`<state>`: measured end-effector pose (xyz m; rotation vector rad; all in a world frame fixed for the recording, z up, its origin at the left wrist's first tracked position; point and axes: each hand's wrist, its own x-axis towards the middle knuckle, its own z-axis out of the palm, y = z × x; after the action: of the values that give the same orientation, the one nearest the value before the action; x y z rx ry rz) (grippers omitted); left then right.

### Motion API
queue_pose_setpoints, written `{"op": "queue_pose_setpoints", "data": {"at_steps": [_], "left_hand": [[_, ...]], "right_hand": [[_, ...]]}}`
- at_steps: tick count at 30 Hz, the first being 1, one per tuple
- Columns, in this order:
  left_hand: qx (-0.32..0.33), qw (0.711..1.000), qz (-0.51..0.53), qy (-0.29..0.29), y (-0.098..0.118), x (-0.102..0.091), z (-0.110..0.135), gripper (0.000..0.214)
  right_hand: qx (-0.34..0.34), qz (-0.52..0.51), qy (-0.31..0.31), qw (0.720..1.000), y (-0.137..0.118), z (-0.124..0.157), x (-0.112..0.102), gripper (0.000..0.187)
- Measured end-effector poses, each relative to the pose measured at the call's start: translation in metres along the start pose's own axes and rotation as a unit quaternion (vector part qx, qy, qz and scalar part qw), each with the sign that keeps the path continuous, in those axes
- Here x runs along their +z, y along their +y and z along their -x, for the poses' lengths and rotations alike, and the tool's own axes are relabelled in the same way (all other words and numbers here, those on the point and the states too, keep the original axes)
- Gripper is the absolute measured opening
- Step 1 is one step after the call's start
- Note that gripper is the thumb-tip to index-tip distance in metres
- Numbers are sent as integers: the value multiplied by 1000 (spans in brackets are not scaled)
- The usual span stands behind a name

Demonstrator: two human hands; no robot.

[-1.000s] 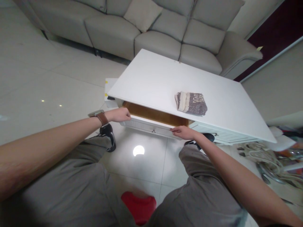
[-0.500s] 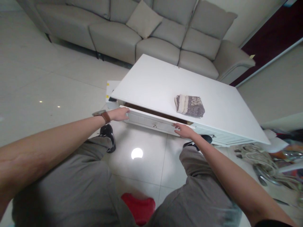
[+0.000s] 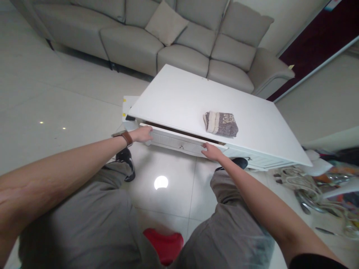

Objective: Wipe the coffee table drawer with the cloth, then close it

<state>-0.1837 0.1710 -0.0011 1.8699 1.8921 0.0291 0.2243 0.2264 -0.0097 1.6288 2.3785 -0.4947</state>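
Observation:
A white drawer [image 3: 171,141] with a small metal knob stands partly out from the long side of a white coffee table [image 3: 179,97]. My left hand [image 3: 143,134] is closed over the left end of the drawer front. Toward the right end, my right hand [image 3: 212,151] has its fingers hooked on the top edge of the same front. Only a narrow dark gap shows behind the front, so the drawer's contents are hidden. A folded grey and cream knitted cloth [image 3: 221,123] lies on the tabletop above my right hand.
Behind the table runs a grey sofa [image 3: 179,59] with a cushion [image 3: 166,23]. A pile of rope and cords [image 3: 301,183] lies on the floor at right. A white box [image 3: 127,104] stands by the table's left end. Something red [image 3: 165,244] shows between my legs.
The drawer has slid slightly inward, and the gap behind its front looks narrower. Both hands remain on the front. The whole view has shifted a little.

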Motion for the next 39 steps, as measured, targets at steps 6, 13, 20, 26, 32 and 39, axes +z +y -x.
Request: {"op": "queue_pose_setpoints", "data": {"at_steps": [6,13,20,26,32,39], "left_hand": [[-6,1000,-14,4,7,-2,0,78],[-4,999,-38,-1,7,0,5,82],[-7,1000,-8,-16,-3,0,14,92],[-14,998,68,1,-5,1,16,97],[-14,995,99,7,-1,5,13,100],[-17,989,147,15,1,22,6,100]], "right_hand": [[33,-9,23,999,-5,-9,1,43],[59,24,13,998,-20,-4,-8,52],[89,36,-44,994,-36,12,-14,81],[82,17,-32,996,-28,12,-6,89],[79,13,-33,996,-28,9,-4,93],[99,2,-44,994,-34,9,4,98]]}}
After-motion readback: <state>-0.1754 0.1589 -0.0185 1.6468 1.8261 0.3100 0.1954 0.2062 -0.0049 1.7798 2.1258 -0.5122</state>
